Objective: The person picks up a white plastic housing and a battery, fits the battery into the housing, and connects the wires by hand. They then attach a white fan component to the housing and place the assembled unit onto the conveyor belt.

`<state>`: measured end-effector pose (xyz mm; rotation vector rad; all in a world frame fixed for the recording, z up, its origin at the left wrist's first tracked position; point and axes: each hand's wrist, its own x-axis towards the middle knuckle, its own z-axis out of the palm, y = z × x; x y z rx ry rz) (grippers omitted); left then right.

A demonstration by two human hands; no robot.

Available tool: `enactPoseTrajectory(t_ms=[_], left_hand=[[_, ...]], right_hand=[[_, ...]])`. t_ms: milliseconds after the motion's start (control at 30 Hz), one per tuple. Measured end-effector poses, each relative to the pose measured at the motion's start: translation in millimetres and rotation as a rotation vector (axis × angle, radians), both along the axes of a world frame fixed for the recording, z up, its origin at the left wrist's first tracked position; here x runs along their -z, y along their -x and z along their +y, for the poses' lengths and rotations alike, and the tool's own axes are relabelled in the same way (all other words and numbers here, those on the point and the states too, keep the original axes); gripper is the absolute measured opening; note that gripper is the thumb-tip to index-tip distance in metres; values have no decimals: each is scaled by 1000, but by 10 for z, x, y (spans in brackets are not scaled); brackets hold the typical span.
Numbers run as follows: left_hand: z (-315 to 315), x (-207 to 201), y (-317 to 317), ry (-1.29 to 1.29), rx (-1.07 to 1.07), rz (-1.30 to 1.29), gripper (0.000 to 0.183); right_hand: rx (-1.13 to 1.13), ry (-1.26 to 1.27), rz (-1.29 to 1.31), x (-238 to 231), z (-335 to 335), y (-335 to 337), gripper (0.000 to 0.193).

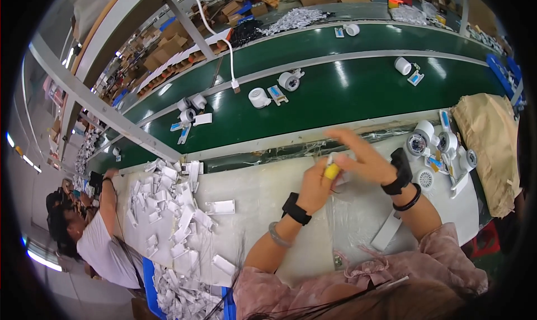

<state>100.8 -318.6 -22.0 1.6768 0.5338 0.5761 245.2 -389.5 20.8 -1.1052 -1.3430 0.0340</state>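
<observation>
Above pale surface point(268, 188), pinching small yellow piece point(332, 171) with fingers of left hand point(316, 187); holding right hand point(372, 164) close beside it, forefinger spread, can't tell if gripping. Loose white parts point(183, 225) left.

A lane of bare pale worktable point(274, 188) runs between the sprawling heap of white plastic pieces point(162, 196) and the left hand point(316, 184) — one loose plate juts into it. Right of the right hand point(366, 162), clustered round white fan units point(447, 143) and a bulky brown paper sack point(484, 146) block passage. Ahead, gaps separate parts on the glossy green conveyor belt point(335, 99) — a white cable point(231, 57) dangles across the view there.
</observation>
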Motion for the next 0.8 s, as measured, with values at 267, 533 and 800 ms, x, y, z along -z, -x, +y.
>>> enactPoseTrajectory(t_ms=[267,533,800], left_hand=[[-71,58,-29,97,82,-165,24],[-37,43,-4,48,95,-190,26],[5,-39,-10,388,90,-117,38]], right_hand=[[4,367,100,47,56,261,36],[72,363,76,31,118,296,36],[-103,319,67,92,106,84,42]])
